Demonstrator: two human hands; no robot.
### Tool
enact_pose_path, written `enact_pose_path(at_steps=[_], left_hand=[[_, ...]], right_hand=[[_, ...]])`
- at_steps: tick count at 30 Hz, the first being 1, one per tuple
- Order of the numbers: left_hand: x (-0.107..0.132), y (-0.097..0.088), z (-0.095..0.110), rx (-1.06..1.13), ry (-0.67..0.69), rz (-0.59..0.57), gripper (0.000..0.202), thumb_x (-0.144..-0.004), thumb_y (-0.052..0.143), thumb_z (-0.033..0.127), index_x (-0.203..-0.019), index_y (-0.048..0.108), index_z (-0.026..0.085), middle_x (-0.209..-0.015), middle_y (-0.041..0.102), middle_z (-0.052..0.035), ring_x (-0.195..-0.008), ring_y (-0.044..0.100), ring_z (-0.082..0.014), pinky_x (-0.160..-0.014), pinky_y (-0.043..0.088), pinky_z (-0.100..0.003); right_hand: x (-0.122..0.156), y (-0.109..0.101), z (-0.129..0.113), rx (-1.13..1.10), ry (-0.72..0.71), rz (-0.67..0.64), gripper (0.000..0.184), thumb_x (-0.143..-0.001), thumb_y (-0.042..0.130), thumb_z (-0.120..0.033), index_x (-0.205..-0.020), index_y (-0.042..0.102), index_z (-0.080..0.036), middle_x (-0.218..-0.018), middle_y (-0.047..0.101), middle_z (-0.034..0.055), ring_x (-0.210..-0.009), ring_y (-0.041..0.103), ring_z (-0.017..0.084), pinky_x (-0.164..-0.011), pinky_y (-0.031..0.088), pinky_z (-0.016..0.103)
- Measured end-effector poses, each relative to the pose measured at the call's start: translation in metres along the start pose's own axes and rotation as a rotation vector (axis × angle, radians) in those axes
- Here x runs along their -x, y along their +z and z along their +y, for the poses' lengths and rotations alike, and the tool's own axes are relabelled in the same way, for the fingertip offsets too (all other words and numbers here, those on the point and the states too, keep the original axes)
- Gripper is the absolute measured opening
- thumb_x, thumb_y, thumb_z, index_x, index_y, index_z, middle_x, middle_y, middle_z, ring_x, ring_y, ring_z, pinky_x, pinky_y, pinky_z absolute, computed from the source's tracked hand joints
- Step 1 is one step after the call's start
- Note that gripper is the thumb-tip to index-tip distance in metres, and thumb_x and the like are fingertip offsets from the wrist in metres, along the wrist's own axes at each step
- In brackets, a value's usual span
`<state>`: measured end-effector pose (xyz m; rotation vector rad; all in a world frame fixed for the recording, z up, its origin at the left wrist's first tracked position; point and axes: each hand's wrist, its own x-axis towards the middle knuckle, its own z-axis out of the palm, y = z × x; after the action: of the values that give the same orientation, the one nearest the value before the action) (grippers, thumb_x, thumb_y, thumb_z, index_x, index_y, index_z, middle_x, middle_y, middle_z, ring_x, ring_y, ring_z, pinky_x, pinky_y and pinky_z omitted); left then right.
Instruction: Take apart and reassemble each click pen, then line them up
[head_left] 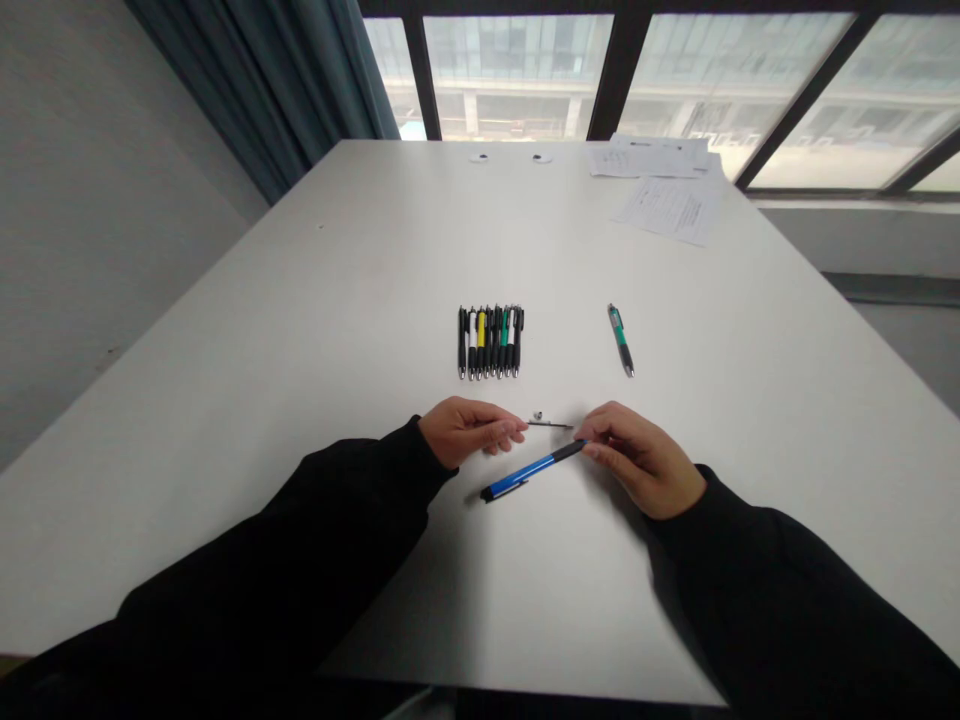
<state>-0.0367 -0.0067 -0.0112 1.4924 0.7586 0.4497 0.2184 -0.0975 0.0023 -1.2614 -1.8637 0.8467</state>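
Note:
My left hand (472, 428) pinches one end of a thin dark pen refill (551, 425), which points across to the right. My right hand (641, 455) grips a blue pen barrel (531, 470) by the end of its black grip section. The barrel slants down to the left, with its clip and black top end away from the fingers. The refill's far end comes close to my right fingertips; whether they touch it I cannot tell. Just beyond the refill, a small silver pen tip (538, 415) lies on the white table (360, 300).
Several pens (491, 342) lie side by side in a row past my hands, in black, white, yellow and green. A single green pen (621, 340) rests apart on the right. Paper sheets (667, 208) are at the far right, by the window (517, 75).

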Motion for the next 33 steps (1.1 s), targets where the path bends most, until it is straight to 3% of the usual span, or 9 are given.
enact_pose_path(at_steps=[4, 9, 12, 15, 19, 24, 28, 31, 33], left_hand=[[0.002, 0.011, 0.001, 0.267, -0.196, -0.262, 0.049, -0.070, 0.080, 0.045, -0.102, 0.073, 0.008, -0.080, 0.075, -0.0103, -0.057, 0.062, -0.0107, -0.057, 0.051, -0.023], [0.004, 0.023, 0.005, 0.466, -0.335, -0.451, 0.048, -0.066, 0.085, 0.040, -0.101, 0.071, 0.010, -0.079, 0.074, -0.0084, -0.062, 0.066, -0.0123, -0.062, 0.053, -0.024], [0.004, 0.027, 0.003, 0.543, -0.345, -0.465, 0.042, -0.068, 0.085, 0.037, -0.097, 0.070, 0.011, -0.078, 0.073, -0.0076, -0.066, 0.069, -0.0150, -0.067, 0.054, -0.027], [0.005, 0.027, 0.000, 0.601, -0.334, -0.465, 0.037, -0.070, 0.083, 0.035, -0.094, 0.069, 0.011, -0.082, 0.074, -0.0090, -0.069, 0.070, -0.0167, -0.071, 0.055, -0.029], [0.005, 0.025, -0.002, 0.632, -0.350, -0.455, 0.035, -0.070, 0.084, 0.033, -0.094, 0.070, 0.011, -0.086, 0.074, -0.0097, -0.078, 0.072, -0.0183, -0.078, 0.055, -0.032], [0.009, 0.025, 0.001, 0.593, -0.336, -0.415, 0.033, -0.067, 0.086, 0.029, -0.090, 0.072, 0.010, -0.085, 0.074, -0.0093, -0.080, 0.072, -0.0190, -0.079, 0.056, -0.032], [0.011, 0.024, 0.001, 0.556, -0.326, -0.414, 0.034, -0.065, 0.087, 0.028, -0.089, 0.073, 0.009, -0.084, 0.074, -0.0093, -0.078, 0.072, -0.0200, -0.080, 0.057, -0.035], [0.012, 0.023, 0.001, 0.549, -0.321, -0.406, 0.035, -0.065, 0.087, 0.030, -0.090, 0.073, 0.009, -0.083, 0.074, -0.0097, -0.078, 0.072, -0.0211, -0.082, 0.057, -0.038], [0.013, 0.023, 0.001, 0.540, -0.311, -0.405, 0.035, -0.065, 0.087, 0.029, -0.090, 0.073, 0.009, -0.083, 0.074, -0.0101, -0.078, 0.072, -0.0211, -0.080, 0.058, -0.037]], right_hand=[[-0.001, 0.003, -0.007, -0.105, 0.004, -0.032, 0.015, -0.094, 0.052, -0.030, -0.094, 0.063, -0.019, -0.088, 0.060, 0.0064, -0.077, 0.058, 0.018, -0.070, 0.048, 0.033], [-0.003, 0.007, -0.011, -0.140, -0.011, -0.051, 0.013, -0.094, 0.055, -0.029, -0.096, 0.063, -0.020, -0.090, 0.059, 0.0061, -0.072, 0.057, 0.016, -0.064, 0.048, 0.031], [-0.004, 0.007, -0.010, -0.071, -0.024, 0.009, 0.018, -0.092, 0.058, -0.028, -0.107, 0.062, -0.020, -0.095, 0.059, 0.0068, -0.068, 0.055, 0.014, -0.060, 0.048, 0.029], [-0.006, 0.007, -0.003, 0.167, -0.027, 0.080, 0.031, -0.088, 0.064, -0.031, -0.117, 0.061, -0.020, -0.101, 0.060, 0.0090, -0.074, 0.057, 0.017, -0.064, 0.051, 0.032], [-0.011, 0.009, 0.006, 0.390, -0.058, 0.027, 0.017, -0.091, 0.060, -0.029, -0.099, 0.069, -0.018, -0.096, 0.063, 0.0103, -0.086, 0.061, 0.022, -0.078, 0.052, 0.037], [-0.010, 0.013, 0.004, 0.451, -0.078, -0.042, 0.018, -0.095, 0.047, -0.022, -0.092, 0.065, -0.017, -0.096, 0.065, 0.0132, -0.091, 0.059, 0.024, -0.082, 0.051, 0.041], [-0.003, 0.011, 0.003, 0.230, 0.046, 0.017, 0.013, -0.092, 0.052, -0.026, -0.089, 0.061, -0.017, -0.082, 0.064, 0.0079, -0.073, 0.057, 0.019, -0.069, 0.050, 0.034], [0.002, 0.010, 0.007, -0.137, 0.236, 0.100, 0.014, -0.087, 0.061, -0.031, -0.085, 0.060, -0.018, -0.066, 0.059, 0.0007, -0.054, 0.049, 0.012, -0.051, 0.043, 0.027], [0.003, 0.009, 0.010, -0.368, 0.301, 0.148, 0.015, -0.083, 0.067, -0.031, -0.084, 0.062, -0.017, -0.064, 0.058, -0.0004, -0.050, 0.048, 0.010, -0.047, 0.041, 0.026]])
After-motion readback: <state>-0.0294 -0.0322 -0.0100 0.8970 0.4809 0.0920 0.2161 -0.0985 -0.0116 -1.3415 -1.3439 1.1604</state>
